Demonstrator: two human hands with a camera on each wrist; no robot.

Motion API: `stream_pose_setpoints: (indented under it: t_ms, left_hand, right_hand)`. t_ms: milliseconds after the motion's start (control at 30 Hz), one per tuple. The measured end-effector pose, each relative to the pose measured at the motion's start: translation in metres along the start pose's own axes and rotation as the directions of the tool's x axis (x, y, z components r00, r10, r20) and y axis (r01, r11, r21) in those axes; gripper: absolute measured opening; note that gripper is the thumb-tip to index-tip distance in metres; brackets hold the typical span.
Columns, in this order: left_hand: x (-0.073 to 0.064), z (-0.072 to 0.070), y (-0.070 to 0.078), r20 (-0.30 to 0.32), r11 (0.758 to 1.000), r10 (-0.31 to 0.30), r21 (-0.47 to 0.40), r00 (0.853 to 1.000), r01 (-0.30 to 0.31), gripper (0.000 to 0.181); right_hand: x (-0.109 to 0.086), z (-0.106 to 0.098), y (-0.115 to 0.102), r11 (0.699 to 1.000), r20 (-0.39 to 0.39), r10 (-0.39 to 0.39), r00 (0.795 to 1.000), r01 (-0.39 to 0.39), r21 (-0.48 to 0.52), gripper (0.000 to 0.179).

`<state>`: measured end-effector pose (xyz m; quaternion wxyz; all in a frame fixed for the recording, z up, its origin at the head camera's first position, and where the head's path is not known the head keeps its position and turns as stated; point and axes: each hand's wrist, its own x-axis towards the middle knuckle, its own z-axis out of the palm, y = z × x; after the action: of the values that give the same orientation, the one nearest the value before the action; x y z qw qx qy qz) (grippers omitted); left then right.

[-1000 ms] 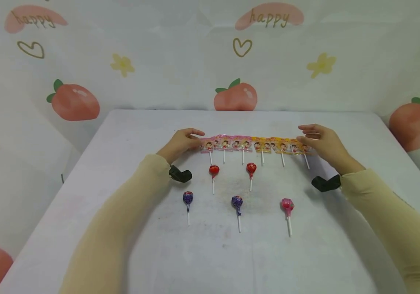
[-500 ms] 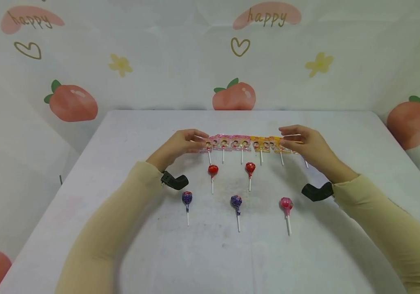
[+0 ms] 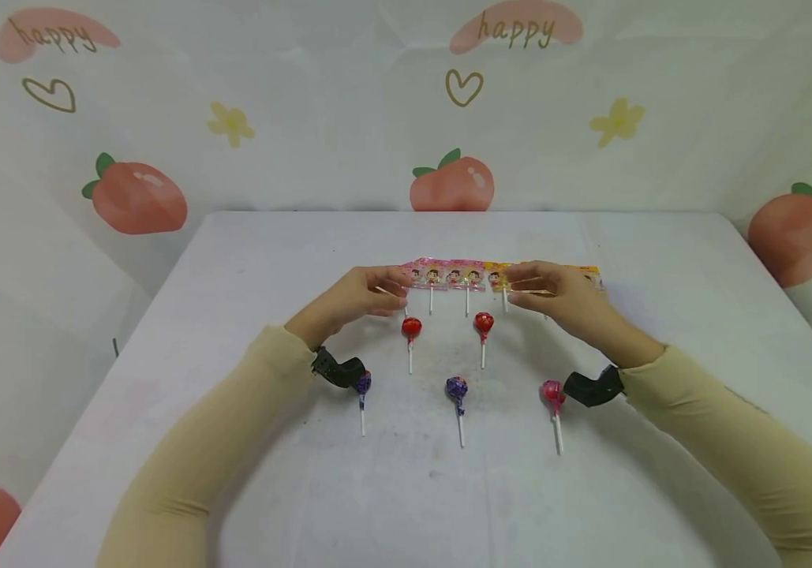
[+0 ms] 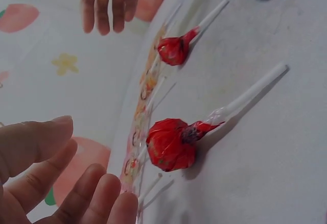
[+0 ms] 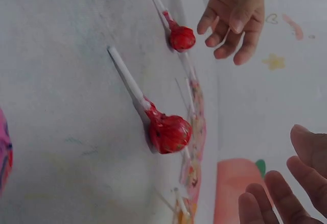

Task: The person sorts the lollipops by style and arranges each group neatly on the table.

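Note:
My left hand [image 3: 357,301] hovers at the left end of a row of flat pink-wrapped lollipops [image 3: 448,274], fingers relaxed and holding nothing. Over the orange-wrapped lollipops [image 3: 585,272] at the row's right half is my right hand [image 3: 567,304], loosely spread and also holding nothing; it hides several of them. Two round red lollipops, a left one [image 3: 411,327] and a right one [image 3: 484,323], lie in front of the row. Both wrist views show fingers apart from the left red lollipop [image 4: 171,145] and the right red lollipop [image 5: 171,133].
Nearer the person lie a purple lollipop [image 3: 457,388], a pink lollipop [image 3: 552,392] and another purple lollipop [image 3: 363,383], partly covered by the black left wrist camera [image 3: 338,368]. The white table [image 3: 406,513] ends at a back wall cloth [image 3: 349,118] printed with peaches.
My right hand has moved left along the row and a little nearer the person. The left hand has shifted slightly nearer too. The lollipops stay in place.

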<state>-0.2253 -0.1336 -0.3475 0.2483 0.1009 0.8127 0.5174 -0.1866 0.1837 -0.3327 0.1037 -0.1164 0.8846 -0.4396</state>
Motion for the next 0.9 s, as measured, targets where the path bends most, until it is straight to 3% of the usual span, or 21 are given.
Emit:
stream_pose_setpoints:
  t_ms: [167,567,900]
  left_hand:
    - [-0.001,0.004,-0.002,0.016,0.999,-0.011,0.031,1.0,0.011,0.038]
    - [0.0,0.012,-0.006,0.024,0.985,-0.068,0.16,0.997,0.063,0.035]
    - [0.002,0.019,-0.006,0.014,0.978,-0.066,0.197,0.998,0.062,0.033]
  right_hand:
    - [0.003,0.009,-0.001,0.998,0.059,-0.042,0.997,0.039,0.043,0.04]
    - [0.016,0.027,0.012,0.999,0.122,-0.023,0.992,0.027,-0.031,0.039]
    - [0.021,0.035,0.012,0.995,0.14,-0.012,0.99,0.026,-0.101,0.036]
